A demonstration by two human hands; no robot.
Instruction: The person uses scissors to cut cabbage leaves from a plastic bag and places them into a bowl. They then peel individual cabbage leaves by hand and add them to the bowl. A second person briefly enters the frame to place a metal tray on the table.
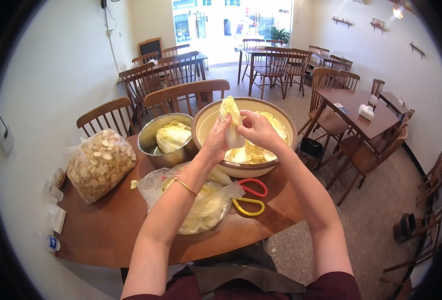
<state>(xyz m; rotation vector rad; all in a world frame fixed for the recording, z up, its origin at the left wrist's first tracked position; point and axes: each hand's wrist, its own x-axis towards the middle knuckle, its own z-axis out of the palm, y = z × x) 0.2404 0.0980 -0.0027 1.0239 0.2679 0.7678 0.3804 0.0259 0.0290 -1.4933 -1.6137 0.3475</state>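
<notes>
Upright over a large cream basin with a brown rim (pixel 198 145), a small napa cabbage heart (pixel 230 108) is held in my left hand (pixel 217 137). My right hand (pixel 259 129) touches its right side with thumb and fingertips; whether a leaf is pinched there is hard to tell. Loose cabbage leaves (pixel 275 125) lie in the basin. To its left, a steel pot (pixel 147 137) holds a larger piece of napa cabbage (pixel 173 138). Nearer me, a clear plastic bag (pixel 202 221) of leaves lies partly behind my left forearm.
Red (pixel 253 186) and yellow (pixel 249 207) looped handles stick out beside the bag on the wooden table (pixel 101 232). A tied bag of beige chunks (pixel 101 165) stands at the left, near jars (pixel 60 179) and a tissue pack (pixel 56 218). Wooden chairs (pixel 104 116) stand beyond.
</notes>
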